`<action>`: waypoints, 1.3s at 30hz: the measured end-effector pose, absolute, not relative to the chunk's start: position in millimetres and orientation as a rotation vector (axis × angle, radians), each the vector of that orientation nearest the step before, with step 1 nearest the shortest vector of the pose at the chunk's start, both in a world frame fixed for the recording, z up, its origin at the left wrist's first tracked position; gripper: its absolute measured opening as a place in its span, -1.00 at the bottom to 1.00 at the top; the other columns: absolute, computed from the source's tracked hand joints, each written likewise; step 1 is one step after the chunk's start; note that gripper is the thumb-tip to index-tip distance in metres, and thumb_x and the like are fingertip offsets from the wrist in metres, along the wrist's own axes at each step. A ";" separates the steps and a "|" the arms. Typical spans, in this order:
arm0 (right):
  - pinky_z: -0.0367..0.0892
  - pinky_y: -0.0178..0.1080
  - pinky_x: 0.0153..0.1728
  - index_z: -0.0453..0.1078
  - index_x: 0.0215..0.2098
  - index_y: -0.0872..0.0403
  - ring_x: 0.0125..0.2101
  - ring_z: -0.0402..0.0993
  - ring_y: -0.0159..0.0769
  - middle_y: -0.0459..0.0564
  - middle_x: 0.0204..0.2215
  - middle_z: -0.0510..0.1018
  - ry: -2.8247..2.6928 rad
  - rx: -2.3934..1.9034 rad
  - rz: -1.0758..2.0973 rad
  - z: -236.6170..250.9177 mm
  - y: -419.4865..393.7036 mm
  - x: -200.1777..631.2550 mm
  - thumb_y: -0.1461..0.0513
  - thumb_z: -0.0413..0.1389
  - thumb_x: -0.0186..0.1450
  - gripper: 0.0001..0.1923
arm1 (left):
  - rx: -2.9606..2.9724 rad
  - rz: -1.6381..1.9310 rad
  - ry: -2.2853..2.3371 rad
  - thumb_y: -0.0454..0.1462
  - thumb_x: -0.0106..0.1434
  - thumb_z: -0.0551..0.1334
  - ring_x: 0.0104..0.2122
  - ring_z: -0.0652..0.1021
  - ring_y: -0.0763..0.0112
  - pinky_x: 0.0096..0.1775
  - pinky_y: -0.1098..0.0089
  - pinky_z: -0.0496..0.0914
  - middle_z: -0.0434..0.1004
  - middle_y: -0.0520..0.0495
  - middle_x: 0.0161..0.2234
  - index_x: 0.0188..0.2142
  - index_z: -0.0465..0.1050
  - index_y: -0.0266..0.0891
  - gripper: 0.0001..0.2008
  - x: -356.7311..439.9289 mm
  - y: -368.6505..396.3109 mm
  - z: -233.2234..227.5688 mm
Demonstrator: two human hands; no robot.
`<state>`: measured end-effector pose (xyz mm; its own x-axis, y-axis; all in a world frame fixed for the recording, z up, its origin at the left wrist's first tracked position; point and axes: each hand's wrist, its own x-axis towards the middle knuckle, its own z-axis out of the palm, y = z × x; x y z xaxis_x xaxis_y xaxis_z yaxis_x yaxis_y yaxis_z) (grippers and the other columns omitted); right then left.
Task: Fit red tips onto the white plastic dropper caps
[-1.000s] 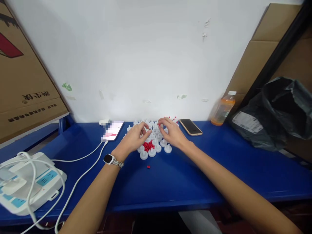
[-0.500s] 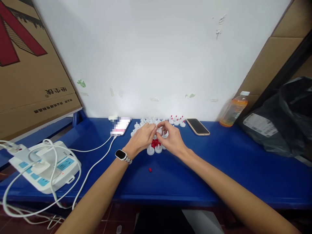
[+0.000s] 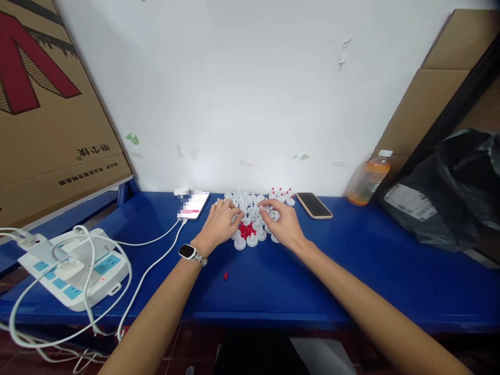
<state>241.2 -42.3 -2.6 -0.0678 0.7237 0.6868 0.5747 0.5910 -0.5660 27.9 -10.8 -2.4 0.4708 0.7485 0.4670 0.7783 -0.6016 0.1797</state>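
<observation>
Hands have dropped back down onto the pile since half a second ago, when they were pinched together over it. Now the left hand (image 3: 220, 224) and right hand (image 3: 282, 224) rest with fingers spread loosely on the white caps (image 3: 252, 211), either side of the little heap of red plugs (image 3: 246, 229) mid-tabletop (image 3: 351, 271); can't tell if either is actually pinching one. I'd pick one cap and one plug at a time, keep the pile tight (one stray red plug (image 3: 225, 276) has already escaped toward the front edge).
</observation>
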 end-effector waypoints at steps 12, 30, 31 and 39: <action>0.25 -0.29 -0.39 0.45 -0.31 0.05 -0.50 0.36 -0.37 -0.15 -0.54 0.43 -2.022 -1.246 0.295 -22.3 -91.2 244.7 0.27 0.09 0.27 -0.90 | -2.682 -0.497 -1.408 -0.02 0.44 -0.04 -0.52 0.44 0.29 -0.40 0.31 0.21 0.43 -0.01 -0.52 -0.32 0.29 -0.17 -0.65 4.1 -94.0 -6.1; 0.10 -0.32 -0.47 0.41 -0.30 0.00 -0.54 0.43 -0.37 -0.20 -0.57 0.52 -2.059 -1.456 0.244 -20.0 -98.7 246.9 0.25 0.06 0.27 -0.91 | -2.590 -0.169 -1.233 -0.04 0.47 -0.13 -0.49 0.55 0.21 -0.46 0.31 0.18 0.55 -0.19 -0.51 -0.47 0.51 -0.25 -0.41 15.5 -85.9 -15.1; 0.09 -0.32 -0.47 0.42 -0.30 0.00 -0.54 0.43 -0.37 -0.19 -0.57 0.52 -2.067 -1.464 0.242 -20.1 -98.7 246.9 0.24 0.06 0.27 -0.90 | -2.576 -0.149 -1.264 -0.03 0.46 -0.14 -0.51 0.54 0.21 -0.48 0.32 0.14 0.54 -0.20 -0.54 -0.51 0.50 -0.25 -0.38 15.6 -86.4 -15.1; 0.05 -0.32 -0.49 0.43 -0.30 -0.02 -0.55 0.42 -0.36 -0.19 -0.58 0.51 -2.083 -1.492 0.236 -21.1 -95.7 245.5 0.22 0.06 0.29 -0.90 | -2.538 -0.331 -1.409 -0.02 0.46 -0.11 -0.51 0.49 0.28 -0.49 0.36 0.07 0.52 -0.17 -0.51 -0.47 0.45 -0.24 -0.44 19.1 -71.1 5.1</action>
<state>245.5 -95.7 -21.1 -0.2229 0.9144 0.3380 0.8154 0.3649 -0.4494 19.1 -71.1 5.1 0.5150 0.8031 0.2996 0.8525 -0.5163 -0.0816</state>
